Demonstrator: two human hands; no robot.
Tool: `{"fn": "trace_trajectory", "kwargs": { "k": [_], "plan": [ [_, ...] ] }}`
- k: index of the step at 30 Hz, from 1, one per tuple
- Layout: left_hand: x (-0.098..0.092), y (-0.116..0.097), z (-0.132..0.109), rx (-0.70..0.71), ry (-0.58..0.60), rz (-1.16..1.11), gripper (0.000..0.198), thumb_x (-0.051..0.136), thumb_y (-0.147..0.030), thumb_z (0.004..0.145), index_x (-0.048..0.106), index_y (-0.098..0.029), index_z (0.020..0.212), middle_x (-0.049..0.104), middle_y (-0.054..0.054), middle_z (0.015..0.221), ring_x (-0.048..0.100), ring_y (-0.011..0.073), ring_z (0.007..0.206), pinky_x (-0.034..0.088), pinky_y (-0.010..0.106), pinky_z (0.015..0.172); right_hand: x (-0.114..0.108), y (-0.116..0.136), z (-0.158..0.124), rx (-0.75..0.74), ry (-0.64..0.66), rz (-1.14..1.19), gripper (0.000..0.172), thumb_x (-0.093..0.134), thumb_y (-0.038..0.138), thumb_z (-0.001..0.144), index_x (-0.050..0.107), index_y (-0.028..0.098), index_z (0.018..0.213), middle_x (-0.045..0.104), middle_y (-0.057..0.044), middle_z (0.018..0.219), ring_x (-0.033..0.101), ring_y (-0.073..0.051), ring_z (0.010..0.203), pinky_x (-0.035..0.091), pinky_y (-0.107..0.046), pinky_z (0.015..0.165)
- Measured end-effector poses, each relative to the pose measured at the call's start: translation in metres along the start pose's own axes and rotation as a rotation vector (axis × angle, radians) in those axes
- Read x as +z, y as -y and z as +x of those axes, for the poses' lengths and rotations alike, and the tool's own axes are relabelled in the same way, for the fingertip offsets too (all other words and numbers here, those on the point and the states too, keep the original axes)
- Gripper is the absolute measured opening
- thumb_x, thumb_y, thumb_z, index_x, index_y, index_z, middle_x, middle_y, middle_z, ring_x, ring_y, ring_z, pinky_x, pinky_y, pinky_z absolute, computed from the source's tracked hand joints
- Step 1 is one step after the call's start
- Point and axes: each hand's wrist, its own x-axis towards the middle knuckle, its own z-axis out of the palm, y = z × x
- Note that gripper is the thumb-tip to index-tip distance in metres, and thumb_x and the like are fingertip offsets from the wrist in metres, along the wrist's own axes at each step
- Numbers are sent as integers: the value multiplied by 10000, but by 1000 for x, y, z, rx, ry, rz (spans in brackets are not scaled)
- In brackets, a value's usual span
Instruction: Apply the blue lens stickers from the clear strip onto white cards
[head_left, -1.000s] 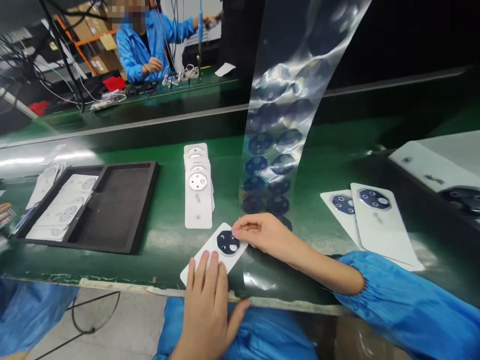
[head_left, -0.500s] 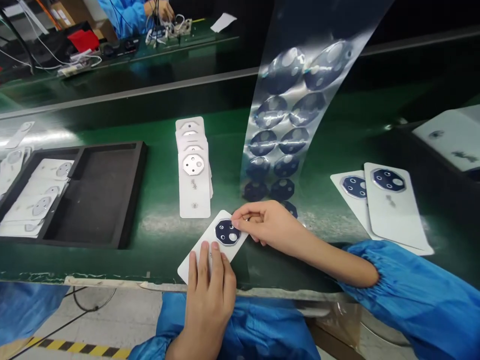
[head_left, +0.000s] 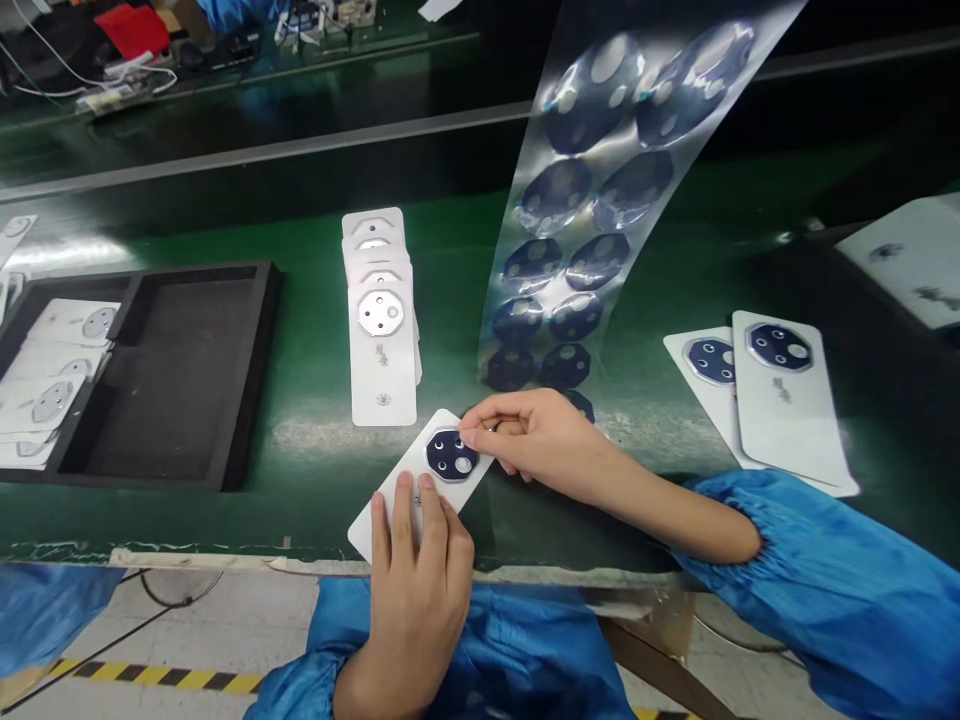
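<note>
A white phone back cover (head_left: 405,478) lies tilted at the near edge of the green belt (head_left: 315,450). My left hand (head_left: 416,570) lies flat on its lower end, fingers together, pressing it down. A dark blue camera lens plate (head_left: 451,453) sits in the cover's upper end. My right hand (head_left: 525,440) is pinched at the plate's right edge, fingertips touching it. Just behind my right hand a clear film strip (head_left: 577,230) carrying several dark lens plates rises from the belt.
A stack of white covers (head_left: 382,330) with bare round cut-outs lies behind the cover. A black foam tray (head_left: 187,380) on the left holds more covers. Two covers with fitted plates (head_left: 780,400) lie at the right. Another workbench with cables is across the belt.
The view has tilted downward, so the person across the belt is out of sight. My hands and the cover have stayed where they were, with the right fingertips pinched at the plate.
</note>
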Motion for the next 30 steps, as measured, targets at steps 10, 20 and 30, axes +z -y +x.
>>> {"fn": "trace_trajectory", "kwargs": {
  "k": [10,20,30],
  "plan": [
    [-1,1,2,15,20,16,317,462,-28,887,651,-31,1141,627,242,1323,583,460,1264,479,619,1054,-1,1,1,15,8,0,119,722,284,773,766,177,800,563,27,523,476,-94,425,360,-227,403],
    [-8,7,6,58,40,25,322,459,-49,881,657,-29,1133,638,228,1302,616,459,1210,545,594,974,5,-17,-10,-558,-266,-722,218,592,312,965,736,179,868,697,-106,948,617,-212,817,436,-303,614],
    [5,7,-8,16,-90,-17,394,434,-123,894,648,-42,1215,612,198,1380,555,426,1302,457,560,1079,23,-27,2,-699,-388,-1039,362,686,520,919,607,168,937,617,-90,925,561,-275,849,477,-399,733]
  ]
}}
